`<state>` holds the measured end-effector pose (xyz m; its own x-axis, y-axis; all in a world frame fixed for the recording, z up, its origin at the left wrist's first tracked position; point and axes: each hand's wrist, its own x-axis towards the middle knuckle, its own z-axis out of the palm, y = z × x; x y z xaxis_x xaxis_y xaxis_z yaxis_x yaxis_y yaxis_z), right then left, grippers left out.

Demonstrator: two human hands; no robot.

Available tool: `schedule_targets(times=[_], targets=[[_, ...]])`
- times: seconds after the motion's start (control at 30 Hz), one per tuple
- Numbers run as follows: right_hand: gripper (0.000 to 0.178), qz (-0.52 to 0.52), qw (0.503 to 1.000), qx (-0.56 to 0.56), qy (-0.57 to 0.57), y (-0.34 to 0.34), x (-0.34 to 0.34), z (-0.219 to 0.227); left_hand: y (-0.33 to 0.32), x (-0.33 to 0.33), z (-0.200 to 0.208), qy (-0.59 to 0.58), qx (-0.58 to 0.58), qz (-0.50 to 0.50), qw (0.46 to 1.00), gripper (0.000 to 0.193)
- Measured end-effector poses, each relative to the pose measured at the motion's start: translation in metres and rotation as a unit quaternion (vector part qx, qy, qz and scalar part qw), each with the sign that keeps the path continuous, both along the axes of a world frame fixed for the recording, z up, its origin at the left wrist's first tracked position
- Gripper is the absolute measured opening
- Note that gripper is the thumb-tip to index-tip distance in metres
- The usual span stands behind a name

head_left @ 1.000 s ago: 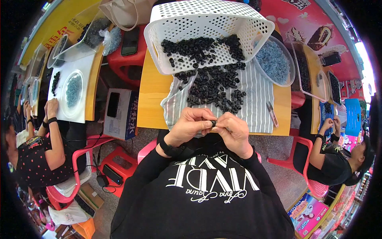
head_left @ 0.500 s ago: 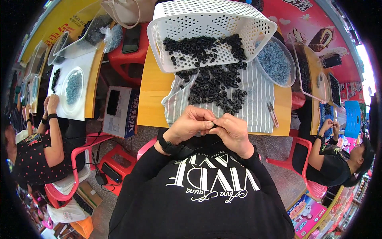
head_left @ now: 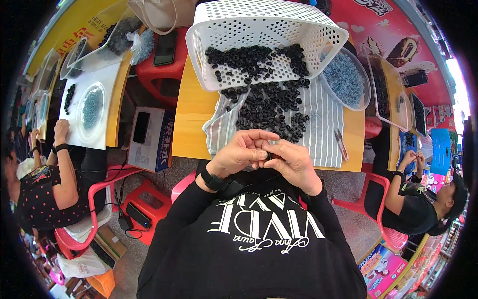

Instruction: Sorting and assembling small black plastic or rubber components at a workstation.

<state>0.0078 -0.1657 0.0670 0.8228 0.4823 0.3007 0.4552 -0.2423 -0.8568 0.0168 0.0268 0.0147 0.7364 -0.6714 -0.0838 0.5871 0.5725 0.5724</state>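
Just off the table's near edge, my left hand [head_left: 244, 152] and my right hand [head_left: 293, 163] meet fingertip to fingertip. Between them sits a small black ring-like part [head_left: 269, 156], mostly covered by the fingers. Both hands pinch at it, thumbs and forefingers close together. Beyond the hands, a heap of small black parts [head_left: 271, 107] lies on a grey striped cloth [head_left: 326, 134]. More of the same black parts are in a white perforated basket [head_left: 199, 65], which is tipped on its side with its opening toward me.
A clear tub of small blue-grey pieces [head_left: 343, 79] stands right of the basket. Small scissors [head_left: 341, 144] lie on the cloth's right edge. People sit at tables on both sides. A phone [head_left: 142, 127] rests on a box at left, beside a red stool [head_left: 144, 209].
My fingers have shifted slightly around the black part; the left forefinger is now stretched further over toward the right hand. The person at left has drawn their hand a little nearer themselves.
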Motion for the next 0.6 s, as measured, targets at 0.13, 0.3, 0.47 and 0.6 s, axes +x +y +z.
schedule_targets(times=[0.13, 0.3, 0.47, 0.6], targets=[[0.028, 0.040, 0.998, -0.001, 0.038, 0.0010, 0.0017, 0.0005, 0.0034, 0.0011, 0.0004, 0.003, 0.011, -0.016, 1.000, 0.046], [0.025, 0.048, 0.999, -0.009, -0.018, 0.0007, -0.0011, 0.0019, -0.0006, 0.0008, 0.0019, -0.036, 0.014, -0.012, 0.999, 0.045], [0.025, 0.047, 0.998, -0.006, -0.046, 0.0014, -0.0034, -0.0009, -0.0011, -0.0036, -0.0002, -0.032, 0.001, -0.013, 0.999, 0.052], [0.028, 0.007, 0.998, -0.013, -0.059, 0.0038, -0.0015, -0.0059, -0.0036, -0.0044, 0.0027, -0.013, 0.027, 0.045, 0.999, 0.041]])
